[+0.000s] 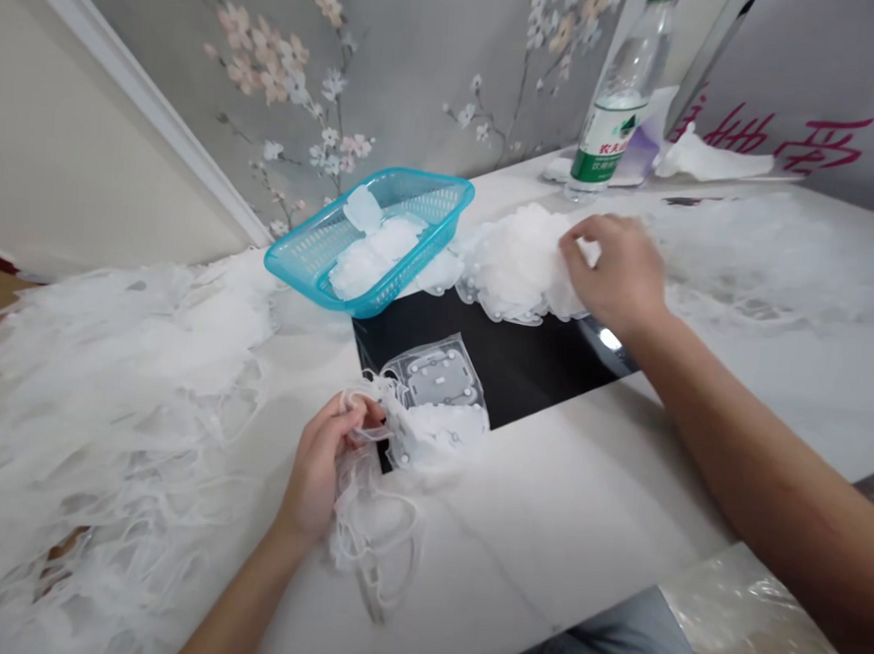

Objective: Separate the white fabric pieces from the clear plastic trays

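My left hand (326,453) is closed around a bunch of thin, translucent white film strips (386,541), which dangle in loops below the fingers. Beside it, a clear sheet with a grey printed pattern (438,374) lies over the corner of a black board (545,368), partly covered by white film pieces (441,431). My right hand (618,269) is at the right side of a heap of small, thin white pieces (519,258). Its thumb and forefinger are pinched together; whether a piece is between them is hidden.
A blue plastic basket (431,243) with white pieces inside stands behind the board. Tangled white film scraps (105,425) spread over the left side, and more film (767,258) lies at the right. A water bottle (612,121) stands near the wall.
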{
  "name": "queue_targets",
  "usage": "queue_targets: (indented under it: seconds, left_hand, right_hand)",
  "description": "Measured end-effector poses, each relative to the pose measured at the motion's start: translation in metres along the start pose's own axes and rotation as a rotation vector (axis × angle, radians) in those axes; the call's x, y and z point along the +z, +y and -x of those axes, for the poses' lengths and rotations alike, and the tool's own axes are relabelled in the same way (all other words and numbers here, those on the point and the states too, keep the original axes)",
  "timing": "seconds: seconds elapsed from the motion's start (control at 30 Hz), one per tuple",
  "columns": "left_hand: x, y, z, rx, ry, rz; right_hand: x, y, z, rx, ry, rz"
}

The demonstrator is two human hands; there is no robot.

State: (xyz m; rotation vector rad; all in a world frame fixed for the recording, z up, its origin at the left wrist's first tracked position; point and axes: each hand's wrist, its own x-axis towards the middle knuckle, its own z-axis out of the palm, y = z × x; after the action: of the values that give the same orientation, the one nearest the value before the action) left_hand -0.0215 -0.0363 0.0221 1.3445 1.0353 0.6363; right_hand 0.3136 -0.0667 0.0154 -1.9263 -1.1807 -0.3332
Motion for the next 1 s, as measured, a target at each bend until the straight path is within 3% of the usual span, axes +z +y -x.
queue_targets:
  seconds: [0.07, 0.17, 0.27, 0.33, 0.43, 0.53, 0.63, 0.7, 0.87, 0.93, 1.0]
  left_hand:
    - [0.003, 0.003, 0.003, 0.036, 0.074, -0.157]
    - [0.007, 0.005, 0.009, 0.149, 0.144, -0.482]
    - [0.007, 0.005, 0.011, 0.195, 0.157, -0.541]
    - [0.006, 0.004, 0.01, 0.207, 0.194, -0.419]
    - [0.005, 0.005, 0.005, 0.225, 0.264, -0.195]
    - [0.005, 0.005, 0.003, 0.241, 0.319, -0.043]
    - [0.003, 0.003, 0.001, 0.25, 0.353, 0.003]
    - [0.0, 0.001, -0.001, 0.215, 0.337, -0.049]
    - [-0.005, 0.0, -0.003, 0.064, 0.063, -0.314]
    - [-0.004, -0.001, -0.003, 0.055, 0.015, -0.431]
    - [-0.003, -0.003, -0.003, 0.074, 0.007, -0.507]
  right_hand:
    - [0.006, -0.002, 0.003, -0.048, -0.067, 0.066]
    - [0.001, -0.012, 0.006, -0.149, 0.099, 0.108]
    - [-0.009, -0.036, 0.015, -0.304, 0.139, 0.011]
    - [-0.009, -0.06, 0.027, -0.47, 0.019, -0.137]
    - [-0.003, -0.094, 0.052, -0.722, -0.343, -0.323]
    - [0.004, -0.113, 0.072, -0.815, -0.634, -0.441]
    - [0.005, -0.116, 0.078, -0.742, -0.796, -0.619]
    - [0.002, -0.113, 0.076, -0.597, -0.827, -0.74]
    - [-0.004, -0.107, 0.066, -0.108, -0.879, -0.828]
    - [-0.004, -0.106, 0.064, -0.085, -0.897, -0.817]
    - [-0.002, -0.104, 0.064, -0.172, -0.884, -0.769]
